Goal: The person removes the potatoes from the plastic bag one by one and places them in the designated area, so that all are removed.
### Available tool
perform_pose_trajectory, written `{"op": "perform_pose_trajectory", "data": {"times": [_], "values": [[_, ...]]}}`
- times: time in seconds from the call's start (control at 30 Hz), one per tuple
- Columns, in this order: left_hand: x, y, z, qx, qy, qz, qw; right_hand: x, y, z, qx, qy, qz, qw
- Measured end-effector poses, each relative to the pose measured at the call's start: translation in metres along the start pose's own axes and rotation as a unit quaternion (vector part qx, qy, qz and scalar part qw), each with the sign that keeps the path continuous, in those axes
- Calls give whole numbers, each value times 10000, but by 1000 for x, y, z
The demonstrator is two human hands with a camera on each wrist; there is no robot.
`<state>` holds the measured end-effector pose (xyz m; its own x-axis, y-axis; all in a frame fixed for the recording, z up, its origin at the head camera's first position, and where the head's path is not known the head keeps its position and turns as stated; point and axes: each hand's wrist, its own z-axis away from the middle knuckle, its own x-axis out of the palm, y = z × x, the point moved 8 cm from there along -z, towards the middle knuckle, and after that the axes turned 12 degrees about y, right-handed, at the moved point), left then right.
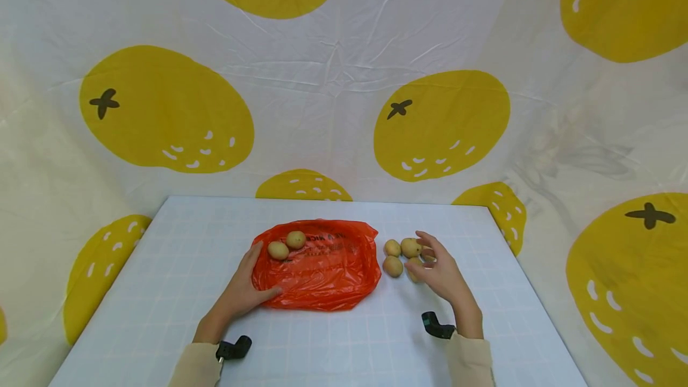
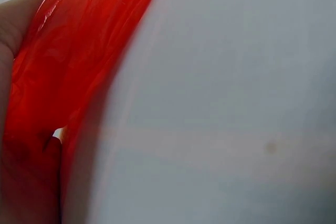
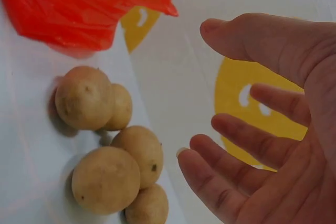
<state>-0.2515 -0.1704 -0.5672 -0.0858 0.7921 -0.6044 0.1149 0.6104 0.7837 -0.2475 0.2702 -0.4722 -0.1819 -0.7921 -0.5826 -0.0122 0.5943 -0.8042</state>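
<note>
A red plastic bag (image 1: 328, 282) with dark print lies spread on the table, two potatoes (image 1: 278, 250) resting on its left part. My left hand (image 1: 244, 285) is at the bag's left edge, thumb and fingers spread wide apart and touching the plastic. In the left wrist view, red film (image 2: 79, 51) covers part of that hand. Right of the bag sits a group of several potatoes (image 1: 393, 266). Over this group hovers my right hand (image 1: 443, 273), thumb apart from its loosely bent fingers. The right wrist view shows nothing held in this hand (image 3: 278, 145), with potatoes (image 3: 106, 180) beyond its fingertips.
The table (image 1: 333, 351) has a pale checked cover. Behind it and at both sides hangs a whitish sheet (image 1: 322, 130) with large yellow fruit prints. Small black devices (image 1: 234, 348) are worn on both wrists.
</note>
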Motion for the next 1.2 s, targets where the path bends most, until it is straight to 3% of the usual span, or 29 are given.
{"op": "perform_pose_trajectory", "data": {"times": [0.43, 0.77, 1.2], "values": [[1, 0, 0, 65, 10, -17, 10000, 24, -53, -4, -600, -67, -385, 9974], [1, -1, -1, -24, 6, -23, 10000, 54, -90, -4, -1134, -511, -533, 9908], [1, 0, -1, -29, 33, 45, 10000, 95, -108, -13, -1369, -1118, -371, 9836]]}}
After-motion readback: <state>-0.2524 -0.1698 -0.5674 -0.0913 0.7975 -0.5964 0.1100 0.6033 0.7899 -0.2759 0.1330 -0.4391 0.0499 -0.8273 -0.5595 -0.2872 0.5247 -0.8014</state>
